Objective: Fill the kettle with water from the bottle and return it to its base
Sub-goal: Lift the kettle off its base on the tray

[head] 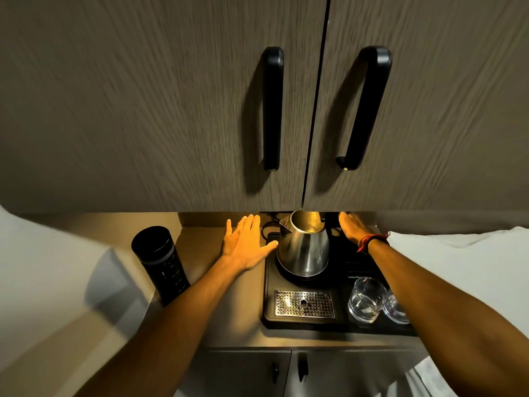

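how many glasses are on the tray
2. One glass stands at the front right of the tray; a second glass sits just right of it, partly hidden behind the right forearm. More could be hidden there.

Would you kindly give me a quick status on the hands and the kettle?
Left hand open, empty, beside kettle. Right hand at kettle's handle side, grip unclear. Kettle on base, lid open. Bottle untouched at left. Glasses nearby on tray.

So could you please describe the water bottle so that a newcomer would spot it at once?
Start at the black tray holding the steel kettle. Left of it, past the left hand, a tall cylinder stands on the counter: the bottle, matte black, unlike the clear glasses.
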The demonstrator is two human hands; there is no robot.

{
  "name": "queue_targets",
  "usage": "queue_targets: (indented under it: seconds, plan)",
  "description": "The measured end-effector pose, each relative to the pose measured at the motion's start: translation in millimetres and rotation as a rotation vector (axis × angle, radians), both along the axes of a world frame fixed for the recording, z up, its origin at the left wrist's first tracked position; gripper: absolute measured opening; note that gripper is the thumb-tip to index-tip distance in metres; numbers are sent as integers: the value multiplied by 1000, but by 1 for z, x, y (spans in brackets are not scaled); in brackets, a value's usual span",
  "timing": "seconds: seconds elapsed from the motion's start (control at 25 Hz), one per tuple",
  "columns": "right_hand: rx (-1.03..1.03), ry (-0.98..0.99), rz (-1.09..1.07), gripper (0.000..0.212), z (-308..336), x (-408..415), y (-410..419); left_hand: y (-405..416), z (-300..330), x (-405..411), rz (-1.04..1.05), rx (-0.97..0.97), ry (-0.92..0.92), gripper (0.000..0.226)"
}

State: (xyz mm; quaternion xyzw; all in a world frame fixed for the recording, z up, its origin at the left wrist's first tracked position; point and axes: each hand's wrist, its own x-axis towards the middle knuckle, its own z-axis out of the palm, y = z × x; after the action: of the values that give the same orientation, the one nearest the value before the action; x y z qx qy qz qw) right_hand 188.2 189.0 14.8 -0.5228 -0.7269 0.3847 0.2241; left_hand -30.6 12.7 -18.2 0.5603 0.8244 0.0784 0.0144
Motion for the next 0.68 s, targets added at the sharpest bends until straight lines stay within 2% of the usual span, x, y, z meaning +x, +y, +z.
queue_targets:
  seconds: [0.2, 0.36, 0.4, 0.48, 0.56, 0.68]
  plan:
    - [-26, 9, -2, 29, -11, 1, 3, -3, 2, 4, -27, 22, -6, 93]
    - [86, 19, 7, 24, -7, -6, 3, -5, 16, 1, -31, 51, 12, 91]
    - [108, -14, 20, 31, -6, -9, 2, -6, 22, -2, -28, 75, 15, 89]
    - [99, -123, 75, 42, -4, -15, 1, -9, 34, -7, -3, 157, 37, 79]
    - [87, -210, 126, 42, 3, -28, -6, -18, 46, -15, 37, 238, 84, 68]
    - [162, -142, 158, 32, 11, -57, -21, -33, 60, -29, 99, 267, 101, 56]
